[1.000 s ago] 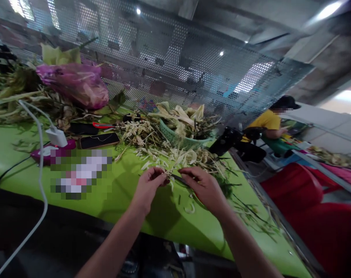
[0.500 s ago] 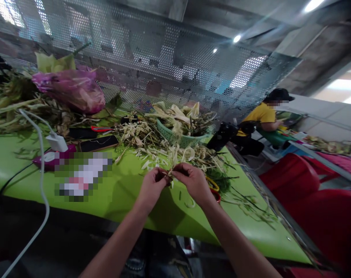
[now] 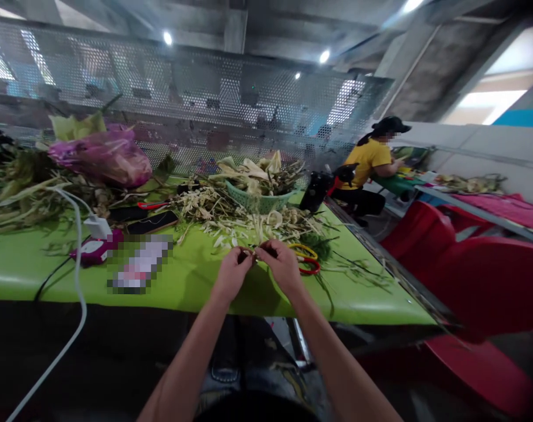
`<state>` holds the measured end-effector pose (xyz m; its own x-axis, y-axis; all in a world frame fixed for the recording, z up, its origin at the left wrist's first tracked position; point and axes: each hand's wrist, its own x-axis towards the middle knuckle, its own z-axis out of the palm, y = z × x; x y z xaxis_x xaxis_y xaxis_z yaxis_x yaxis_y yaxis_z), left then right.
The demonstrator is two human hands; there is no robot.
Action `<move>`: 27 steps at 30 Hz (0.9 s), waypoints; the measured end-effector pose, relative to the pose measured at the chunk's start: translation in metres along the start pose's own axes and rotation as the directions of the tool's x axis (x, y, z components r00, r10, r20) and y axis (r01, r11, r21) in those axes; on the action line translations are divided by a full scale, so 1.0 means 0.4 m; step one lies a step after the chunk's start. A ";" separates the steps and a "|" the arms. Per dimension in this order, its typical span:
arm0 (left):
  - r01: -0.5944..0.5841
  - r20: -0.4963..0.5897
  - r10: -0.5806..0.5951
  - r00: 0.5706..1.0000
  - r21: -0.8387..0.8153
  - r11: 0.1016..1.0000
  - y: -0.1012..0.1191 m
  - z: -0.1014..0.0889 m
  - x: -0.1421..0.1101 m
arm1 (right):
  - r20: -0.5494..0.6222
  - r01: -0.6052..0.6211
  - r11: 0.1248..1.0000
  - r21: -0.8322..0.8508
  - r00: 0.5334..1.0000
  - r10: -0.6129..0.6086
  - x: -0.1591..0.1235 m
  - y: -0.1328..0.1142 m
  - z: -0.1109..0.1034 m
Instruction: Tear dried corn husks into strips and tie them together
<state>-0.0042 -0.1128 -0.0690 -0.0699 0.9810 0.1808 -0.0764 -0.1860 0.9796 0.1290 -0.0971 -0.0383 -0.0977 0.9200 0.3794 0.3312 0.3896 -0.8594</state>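
My left hand (image 3: 230,275) and my right hand (image 3: 281,269) meet over the near part of the green table. Both are closed in a pinch, fingertips close together, on a small pale piece of dried husk (image 3: 254,253). Its lower end is mostly hidden by the fingers. Scissors with one yellow and one red handle (image 3: 309,261) lie just right of my right hand, their blades hidden behind it. Loose pale husk strips (image 3: 231,234) are scattered just beyond my fingertips.
A green basket (image 3: 261,204) heaped with dried husks stands behind. Leftward are a phone (image 3: 152,223), a red-handled cutter (image 3: 154,205), a purple power strip (image 3: 94,249), a white cable (image 3: 79,269) and a pink plastic bag (image 3: 103,158). Red chairs (image 3: 481,281) and a seated person (image 3: 367,161) are rightward.
My right hand has moved in to meet the left at the husk piece. A dark blade-like strip under its fingers earlier is out of sight; the scissor handles now show. The view has levelled.
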 end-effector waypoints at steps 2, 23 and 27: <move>-0.024 0.044 0.022 0.999 0.038 0.999 0.002 -0.003 -0.003 | 0.002 -0.063 0.986 0.152 0.998 0.064 -0.010 0.011 0.008; -0.054 0.159 0.030 0.987 0.147 0.988 0.012 0.014 -0.003 | -0.224 0.019 0.965 0.260 0.974 0.041 -0.018 0.045 0.008; 0.007 0.102 -0.021 0.995 0.134 0.991 0.013 0.013 -0.003 | -0.248 0.025 0.969 0.247 0.968 0.038 -0.020 0.043 0.011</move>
<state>0.0007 -0.1145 -0.0637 0.0338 0.9852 0.1682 0.0575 -0.1699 0.9838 0.1313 -0.0978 -0.0575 0.1509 0.8952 0.4192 0.0871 0.4104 -0.9077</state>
